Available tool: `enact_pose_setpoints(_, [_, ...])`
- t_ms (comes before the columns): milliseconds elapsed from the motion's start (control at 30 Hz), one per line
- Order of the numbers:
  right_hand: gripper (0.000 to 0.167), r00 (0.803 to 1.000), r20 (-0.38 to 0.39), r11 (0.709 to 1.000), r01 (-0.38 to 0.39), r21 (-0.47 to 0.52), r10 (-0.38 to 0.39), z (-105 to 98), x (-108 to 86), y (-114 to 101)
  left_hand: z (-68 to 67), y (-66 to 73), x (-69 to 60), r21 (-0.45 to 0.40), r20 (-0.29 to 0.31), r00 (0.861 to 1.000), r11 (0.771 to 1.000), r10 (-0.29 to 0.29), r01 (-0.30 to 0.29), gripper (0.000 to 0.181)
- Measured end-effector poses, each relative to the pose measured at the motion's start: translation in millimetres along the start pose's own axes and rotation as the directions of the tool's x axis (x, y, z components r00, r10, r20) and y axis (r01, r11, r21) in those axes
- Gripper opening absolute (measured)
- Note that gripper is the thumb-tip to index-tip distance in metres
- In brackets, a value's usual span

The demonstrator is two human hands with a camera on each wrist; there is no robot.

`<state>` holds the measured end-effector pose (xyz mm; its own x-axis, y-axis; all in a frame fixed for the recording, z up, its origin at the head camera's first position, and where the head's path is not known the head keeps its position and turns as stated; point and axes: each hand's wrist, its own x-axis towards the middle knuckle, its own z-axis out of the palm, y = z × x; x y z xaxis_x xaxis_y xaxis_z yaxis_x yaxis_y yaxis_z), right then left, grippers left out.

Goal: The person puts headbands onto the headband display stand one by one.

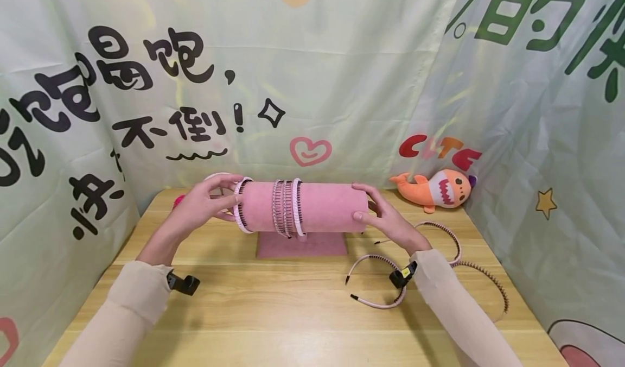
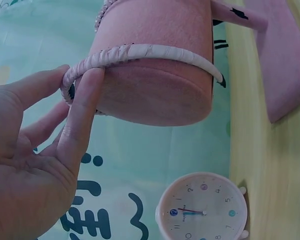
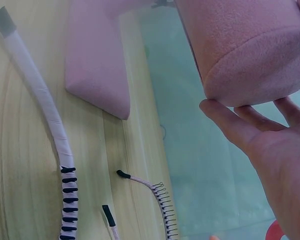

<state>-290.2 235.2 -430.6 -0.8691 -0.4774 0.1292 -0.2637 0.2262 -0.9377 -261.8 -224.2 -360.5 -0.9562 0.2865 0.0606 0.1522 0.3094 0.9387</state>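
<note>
A pink plush headband stand, its roll (image 1: 332,207) lying level above a flat base (image 1: 303,247), stands in mid-table. My left hand (image 1: 202,201) pinches a white wrapped headband (image 2: 155,51) between thumb and fingers. That headband sits around the roll's left end, its black tip showing in the left wrist view. Farther along the roll are beaded headbands (image 1: 282,207) and another white headband (image 1: 297,207). At the other end, my right hand (image 1: 388,220) grips the roll, thumb in front and fingers curled over the top and end.
Several loose headbands lie at the right, one (image 1: 378,304) near my right wrist and another (image 1: 503,293) farther out. An orange plush shark (image 1: 439,189) sits at the back right. A round clock (image 2: 202,200) stands behind my left hand. Printed curtains (image 1: 342,84) enclose the table.
</note>
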Motion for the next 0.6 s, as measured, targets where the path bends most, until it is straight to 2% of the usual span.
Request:
enact_pose_setpoints(433, [0.068, 1.0, 0.003, 1.0, -0.016, 0.009, 0.016, -0.4, -0.6, -0.4, -3.4, 0.8, 4.9, 0.045, 0.092, 0.996, 0.999, 0.001, -0.005, 0.057])
enact_pose_setpoints(500, [0.068, 1.0, 0.002, 1.0, -0.018, 0.012, 0.018, -0.1, -0.8, -0.9, -5.6, -0.4, 4.2, 0.054, 0.099, 0.995, 0.998, 0.014, -0.019, 0.058])
enact_pose_setpoints(600, [0.068, 1.0, 0.002, 1.0, -0.021, 0.011, 0.021, 0.0, -0.8, -1.4, -9.8, -4.0, 2.0, 0.081, 0.112, 0.992, 0.994, 0.062, -0.071, 0.059])
